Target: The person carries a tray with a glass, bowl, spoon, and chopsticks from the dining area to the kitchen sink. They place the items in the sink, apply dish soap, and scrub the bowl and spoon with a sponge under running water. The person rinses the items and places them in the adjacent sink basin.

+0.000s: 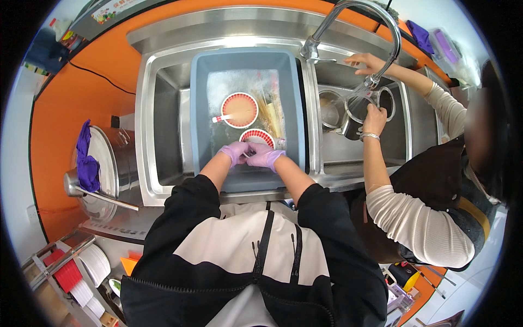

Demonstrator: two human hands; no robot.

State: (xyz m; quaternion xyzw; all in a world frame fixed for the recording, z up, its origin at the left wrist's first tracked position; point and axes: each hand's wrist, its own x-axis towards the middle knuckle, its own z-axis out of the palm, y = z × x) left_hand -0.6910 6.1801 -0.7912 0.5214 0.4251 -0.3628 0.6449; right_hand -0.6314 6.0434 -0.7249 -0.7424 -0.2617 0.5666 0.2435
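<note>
My left hand (235, 154) and my right hand (261, 155), both in thin pink gloves, are close together over the near end of a grey-blue plastic tub (196, 102) set on a steel sink. Their fingers hold a small thing whose kind I cannot tell. Just beyond the fingers is a white bowl with a red pattern (258, 135), its near side hidden by the hands. Farther off, another red-patterned bowl (240, 109) holds cloudy liquid, with a spoon handle (222, 118) over its left rim. Several chopsticks (269, 114) lie in the soapy water to the right.
A co-worker at the right holds a metal container (354, 122) under the running faucet (371, 79), beside other metal vessels (329, 107) in the right basin. A large lidded pot (98, 171) with a purple cloth (88, 163) stands at the left.
</note>
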